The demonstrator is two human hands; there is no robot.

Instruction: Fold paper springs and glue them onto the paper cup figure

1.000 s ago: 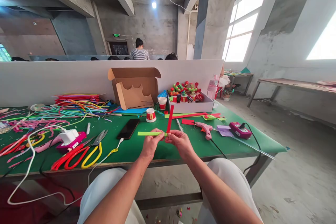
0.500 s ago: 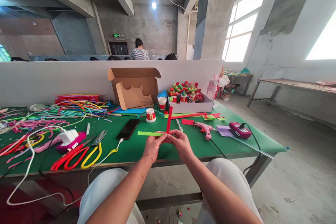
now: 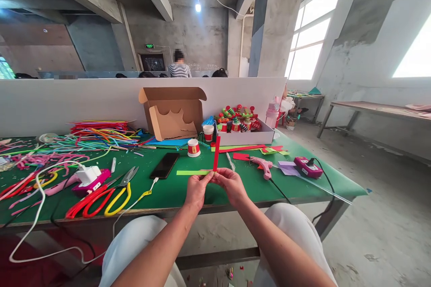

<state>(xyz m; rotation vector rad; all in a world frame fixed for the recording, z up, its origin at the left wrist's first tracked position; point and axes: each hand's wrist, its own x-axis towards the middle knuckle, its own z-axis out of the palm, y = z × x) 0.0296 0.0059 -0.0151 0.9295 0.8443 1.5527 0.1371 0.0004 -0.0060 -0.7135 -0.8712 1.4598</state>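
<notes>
Between my fingertips a red paper strip and a light green paper strip meet at a right angle. The red one points away from me, the green one to the left. My left hand pinches the corner where they join, and my right hand pinches the same corner from the other side. The fingers partly cover the join. Just beyond stands a small red and white paper cup with a coiled green strip at its sides. A black phone lies left of my hands.
Scissors with yellow handles lie front left, below a pile of pipe cleaners. On the right are a pink glue gun and a magenta power block. Behind are a box of finished cup figures and a brown cardboard box.
Both hands stay pinched at the corner of the strips with barely any shift. The red strip's upper end has tilted very slightly left.
</notes>
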